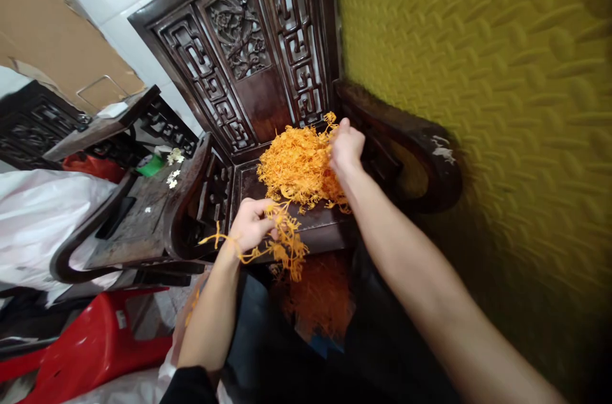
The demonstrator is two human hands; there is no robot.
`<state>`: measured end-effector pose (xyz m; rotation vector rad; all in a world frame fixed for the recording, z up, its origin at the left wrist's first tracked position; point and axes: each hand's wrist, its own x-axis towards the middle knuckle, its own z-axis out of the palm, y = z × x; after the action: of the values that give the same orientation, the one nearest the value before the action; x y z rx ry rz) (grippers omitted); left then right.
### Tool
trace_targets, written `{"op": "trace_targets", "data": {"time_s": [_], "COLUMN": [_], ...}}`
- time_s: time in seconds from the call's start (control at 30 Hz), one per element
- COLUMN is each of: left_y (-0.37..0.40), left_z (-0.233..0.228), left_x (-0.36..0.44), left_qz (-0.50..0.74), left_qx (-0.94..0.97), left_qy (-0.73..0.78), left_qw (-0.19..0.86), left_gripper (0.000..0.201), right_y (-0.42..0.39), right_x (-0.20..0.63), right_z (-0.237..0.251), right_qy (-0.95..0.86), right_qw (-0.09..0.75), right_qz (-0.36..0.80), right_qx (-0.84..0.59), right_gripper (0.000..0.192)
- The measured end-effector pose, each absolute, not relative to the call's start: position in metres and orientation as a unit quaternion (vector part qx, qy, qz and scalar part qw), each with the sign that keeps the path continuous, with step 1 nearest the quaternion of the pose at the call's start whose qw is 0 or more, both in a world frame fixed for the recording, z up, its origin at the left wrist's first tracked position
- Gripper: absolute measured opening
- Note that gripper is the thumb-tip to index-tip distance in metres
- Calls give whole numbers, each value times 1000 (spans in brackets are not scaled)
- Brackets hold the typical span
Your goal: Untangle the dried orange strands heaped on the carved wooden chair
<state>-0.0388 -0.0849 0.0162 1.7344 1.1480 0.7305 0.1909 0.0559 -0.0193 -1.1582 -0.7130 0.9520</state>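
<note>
A heap of orange branching sprigs (301,165), plastic by their look, lies on the seat of a dark carved wooden chair (255,101). My left hand (251,225) is closed on a bunch of orange sprigs (289,241) in front of the seat edge; one strand trails left across the wrist. At the right side of the heap, my right hand (347,144) has its fingers curled in among the sprigs. A single sprig stands up by its fingertips, which are partly hidden. More orange pieces (320,295) show dimly low down between my legs.
A curved armrest (406,143) and a yellow textured wall (468,60) border the right side. To the left are a second wooden chair (138,219) with a green item (150,165) and pale pieces, white plastic bags (48,213), and a red plastic stool (90,340).
</note>
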Motion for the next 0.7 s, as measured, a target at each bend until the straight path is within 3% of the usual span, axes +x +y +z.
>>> {"op": "trace_targets", "data": {"time_s": [0.1, 0.2, 0.33, 0.5, 0.63, 0.7], "left_y": [-80, -75, -75, -74, -71, -74], "left_z": [12, 8, 12, 15, 14, 16], "left_x": [-59, -69, -74, -77, -80, -87], "left_qz": [342, 360, 319, 303, 302, 284], "left_qx": [621, 559, 519, 507, 497, 511], "left_qy": [473, 470, 438, 424, 460, 466], "left_qw": [522, 580, 662, 686, 671, 664], "left_gripper": [18, 24, 25, 24, 21, 20], "right_y": [49, 25, -1, -21, -35, -32], "right_x": [200, 190, 167, 142, 119, 116], "right_z": [-16, -14, -11, -13, -23, -26], "right_qy": [-271, -358, -442, -536, -588, -560], "right_qw": [668, 612, 500, 322, 363, 410], "right_qz": [488, 573, 665, 719, 674, 650], "right_qx": [-493, -410, -335, -302, -259, -309], "right_gripper": [35, 22, 34, 58, 53, 47]}}
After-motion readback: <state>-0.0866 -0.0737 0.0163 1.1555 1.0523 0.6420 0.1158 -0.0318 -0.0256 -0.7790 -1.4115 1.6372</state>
